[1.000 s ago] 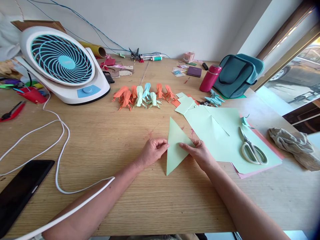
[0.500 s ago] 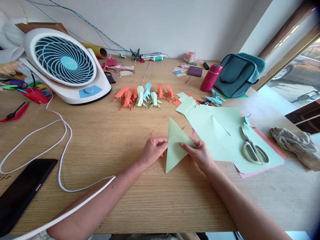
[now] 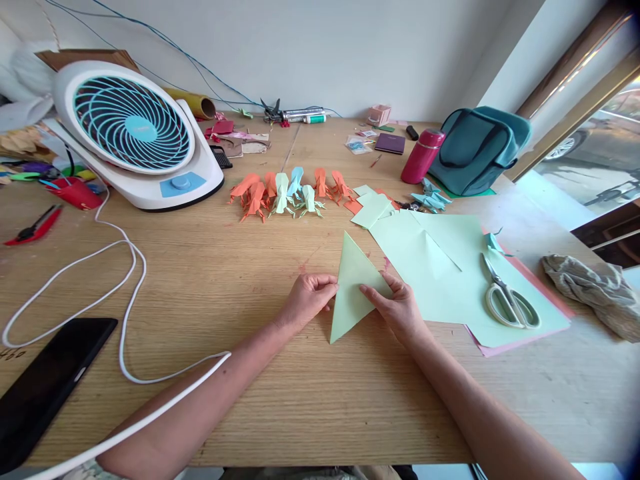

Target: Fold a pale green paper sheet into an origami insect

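Note:
A pale green sheet of paper (image 3: 354,290), folded into a triangle, is held upright over the wooden table between both hands. My left hand (image 3: 313,295) pinches its long left edge, thumb and forefinger closed together. On the other side my right hand (image 3: 397,303) grips it near the right corner, thumb on the front face and fingers behind, partly hidden. Beyond the hands stands a group of folded paper figures, among them an orange one (image 3: 255,198) and a pale green one (image 3: 309,200). Small cut paper squares (image 3: 373,210) lie to their right.
Large green sheets (image 3: 443,280) lie on the right with scissors (image 3: 507,297) on top. A fan (image 3: 135,130) stands back left. Its side holds a white cable (image 3: 134,280) and black phone (image 3: 55,380). A pink bottle (image 3: 423,157) and teal bag (image 3: 480,153) stand back right.
The paper triangle has tilted slightly, its top corner shifting a little right and up. Both hands keep their hold on it, and the view has shifted slightly.

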Available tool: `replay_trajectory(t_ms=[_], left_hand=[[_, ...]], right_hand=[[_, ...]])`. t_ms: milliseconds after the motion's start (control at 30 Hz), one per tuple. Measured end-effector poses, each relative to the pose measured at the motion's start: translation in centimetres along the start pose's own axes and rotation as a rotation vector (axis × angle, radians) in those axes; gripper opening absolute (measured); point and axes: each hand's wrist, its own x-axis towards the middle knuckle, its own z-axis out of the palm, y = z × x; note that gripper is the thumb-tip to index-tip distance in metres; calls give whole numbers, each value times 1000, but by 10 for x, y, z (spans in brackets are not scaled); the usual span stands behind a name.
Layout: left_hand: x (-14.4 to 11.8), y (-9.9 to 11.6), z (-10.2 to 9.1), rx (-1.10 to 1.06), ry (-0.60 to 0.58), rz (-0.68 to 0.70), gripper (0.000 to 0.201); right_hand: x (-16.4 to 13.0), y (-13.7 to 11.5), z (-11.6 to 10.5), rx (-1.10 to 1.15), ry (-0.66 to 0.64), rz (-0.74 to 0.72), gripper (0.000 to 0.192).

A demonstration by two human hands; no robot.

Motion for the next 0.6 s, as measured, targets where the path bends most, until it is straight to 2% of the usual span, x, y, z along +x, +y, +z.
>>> replay_trajectory(t_ms=[200,467,600], left_hand=[[0,-2,2,-25,41,13,25],[0,2,5,-102,41,16,23],[2,0,5,-128,12,39,21]], right_hand=[[1,3,0,-37,-14,-12,36],[0,2,-2,-68,-3,-16,32],[-1,-1,-1,-90,-4,-75,29]])
